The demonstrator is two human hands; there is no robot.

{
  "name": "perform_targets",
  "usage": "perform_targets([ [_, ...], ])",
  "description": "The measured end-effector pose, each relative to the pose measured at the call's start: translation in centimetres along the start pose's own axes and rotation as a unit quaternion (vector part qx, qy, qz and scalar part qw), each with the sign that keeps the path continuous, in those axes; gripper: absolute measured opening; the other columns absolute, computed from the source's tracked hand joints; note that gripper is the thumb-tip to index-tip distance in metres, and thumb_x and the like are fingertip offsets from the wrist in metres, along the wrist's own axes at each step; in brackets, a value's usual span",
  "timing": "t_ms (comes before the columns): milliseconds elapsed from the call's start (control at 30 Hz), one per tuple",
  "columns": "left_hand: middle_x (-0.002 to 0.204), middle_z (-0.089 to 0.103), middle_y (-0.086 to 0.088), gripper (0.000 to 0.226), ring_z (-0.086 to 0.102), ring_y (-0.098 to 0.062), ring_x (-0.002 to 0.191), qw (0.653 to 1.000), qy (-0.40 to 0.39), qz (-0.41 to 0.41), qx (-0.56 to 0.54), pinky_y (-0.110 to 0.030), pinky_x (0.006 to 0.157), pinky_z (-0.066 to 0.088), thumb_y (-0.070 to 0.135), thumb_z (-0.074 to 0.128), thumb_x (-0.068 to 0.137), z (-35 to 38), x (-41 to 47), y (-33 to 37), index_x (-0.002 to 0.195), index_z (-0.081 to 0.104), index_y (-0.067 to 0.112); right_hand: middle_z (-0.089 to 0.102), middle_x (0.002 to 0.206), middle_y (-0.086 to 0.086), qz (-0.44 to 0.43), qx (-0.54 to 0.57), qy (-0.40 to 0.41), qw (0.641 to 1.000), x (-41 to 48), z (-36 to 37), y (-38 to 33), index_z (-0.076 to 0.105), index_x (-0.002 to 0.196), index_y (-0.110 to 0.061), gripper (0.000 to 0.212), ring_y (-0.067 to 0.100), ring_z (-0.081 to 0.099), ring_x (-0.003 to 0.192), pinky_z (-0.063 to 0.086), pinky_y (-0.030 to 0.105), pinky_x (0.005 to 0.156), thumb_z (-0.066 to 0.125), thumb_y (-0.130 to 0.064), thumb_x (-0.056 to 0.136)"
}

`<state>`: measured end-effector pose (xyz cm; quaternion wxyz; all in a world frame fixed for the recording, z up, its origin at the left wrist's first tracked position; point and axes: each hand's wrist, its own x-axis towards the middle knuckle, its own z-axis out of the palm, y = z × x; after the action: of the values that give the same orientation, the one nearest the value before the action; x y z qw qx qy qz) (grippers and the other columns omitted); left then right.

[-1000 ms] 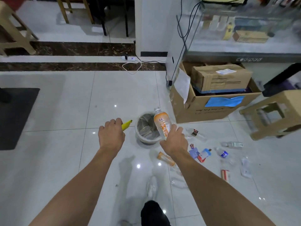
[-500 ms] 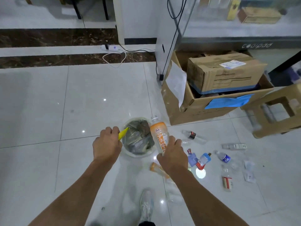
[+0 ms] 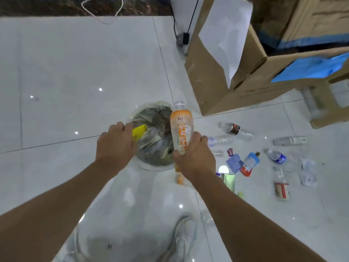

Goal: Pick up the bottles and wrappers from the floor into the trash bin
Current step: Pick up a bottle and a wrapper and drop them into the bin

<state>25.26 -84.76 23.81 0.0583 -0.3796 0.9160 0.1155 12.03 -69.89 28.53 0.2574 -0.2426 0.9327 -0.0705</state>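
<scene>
A round trash bin (image 3: 143,110) with a clear liner stands on the white tile floor, part filled with crumpled rubbish. My left hand (image 3: 115,144) grips a yellow wrapper (image 3: 139,131) over the bin's left rim. My right hand (image 3: 194,157) holds an orange-labelled plastic bottle (image 3: 181,127) upright over the bin's right rim. To the right, several bottles lie on the floor, among them a dark-labelled bottle (image 3: 235,128), a blue-labelled bottle (image 3: 277,156) and a red-labelled bottle (image 3: 281,188). A blue wrapper (image 3: 234,163) and a blue and red packet (image 3: 249,164) lie between them.
A large open cardboard box (image 3: 236,69) with blue tape stands right behind the bin. A wooden stool (image 3: 328,108) is at the far right. A cable and plug (image 3: 182,37) run along the wall. My shoe (image 3: 184,237) is below the bin.
I have stepped closer and the view tilted down, so the bin now sits right under both hands. The wrapper and the bottle have moved in over the bin's opening.
</scene>
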Motion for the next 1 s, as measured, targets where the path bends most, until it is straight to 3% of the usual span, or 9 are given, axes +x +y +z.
perform_targets([
  [167,0.107,0.056,-0.01,0.036,0.057,-0.033,0.095,0.992,0.006,-0.03,-0.123,-0.04,0.066,0.044,0.019,0.056,0.086,4.5,2.3,1.5,0.121,0.047,0.015,0.045,0.115,0.008,-0.01,0.016,0.024,1.0,3.6,4.1,0.2,0.03,0.134,-0.012,0.068,0.028,0.059,0.097,0.052,0.039,0.075,0.064,-0.042,0.083],
  [300,0.114,0.06,-0.009,0.043,0.059,-0.032,0.1,0.983,-0.003,-0.033,-0.179,-0.037,0.073,0.044,0.017,0.061,0.086,8.0,4.6,2.4,0.126,0.043,0.016,0.045,0.125,0.009,-0.04,0.047,0.038,0.997,6.4,7.5,0.0,0.022,0.14,-0.016,0.078,0.028,0.06,0.101,0.051,0.038,0.077,0.067,-0.041,0.082],
  [433,0.124,0.056,-0.017,0.056,0.056,-0.035,0.115,0.976,-0.198,-0.048,-0.071,-0.042,0.091,0.047,0.022,0.068,0.085,11.9,6.0,2.8,0.129,0.036,0.008,0.045,0.126,0.012,-0.048,0.037,0.018,0.998,7.9,10.7,0.7,0.018,0.139,-0.018,0.08,0.031,0.06,0.101,0.049,0.036,0.077,0.069,-0.039,0.081],
  [500,0.129,0.051,-0.018,0.065,0.052,-0.034,0.12,0.969,-0.239,-0.055,-0.033,-0.041,0.094,0.046,0.021,0.07,0.084,13.1,6.1,2.7,0.135,0.033,0.007,0.047,0.123,0.013,-0.031,0.037,0.003,0.999,8.4,11.8,1.0,0.02,0.138,-0.016,0.076,0.033,0.06,0.1,0.049,0.037,0.078,0.068,-0.037,0.082],
  [733,0.126,0.049,-0.013,0.039,0.048,-0.029,0.117,0.99,-0.12,-0.01,-0.067,-0.039,0.094,0.046,0.02,0.054,0.092,13.2,6.8,0.8,0.128,0.04,0.012,0.05,0.118,0.013,-0.001,0.05,-0.005,0.999,10.3,13.1,-0.1,0.028,0.129,-0.016,0.061,0.031,0.06,0.1,0.054,0.038,0.082,0.066,-0.034,0.085],
  [867,0.122,0.049,-0.011,0.028,0.053,-0.027,0.108,0.987,-0.106,0.0,-0.124,-0.038,0.093,0.049,0.016,0.055,0.093,13.2,7.8,-0.2,0.12,0.046,0.015,0.052,0.119,0.013,0.001,0.015,0.001,1.0,11.8,14.6,-1.3,0.031,0.125,-0.013,0.053,0.031,0.058,0.107,0.053,0.044,0.088,0.062,-0.036,0.089],
  [1000,0.119,0.052,-0.011,0.021,0.056,-0.027,0.101,0.982,-0.078,0.009,-0.169,-0.035,0.086,0.047,0.011,0.053,0.094,13.4,8.1,-0.8,0.115,0.052,0.014,0.046,0.124,0.014,0.028,-0.018,-0.049,0.998,12.3,16.7,-1.3,0.036,0.128,-0.012,0.05,0.032,0.049,0.116,0.044,0.045,0.098,0.058,-0.037,0.09],
])
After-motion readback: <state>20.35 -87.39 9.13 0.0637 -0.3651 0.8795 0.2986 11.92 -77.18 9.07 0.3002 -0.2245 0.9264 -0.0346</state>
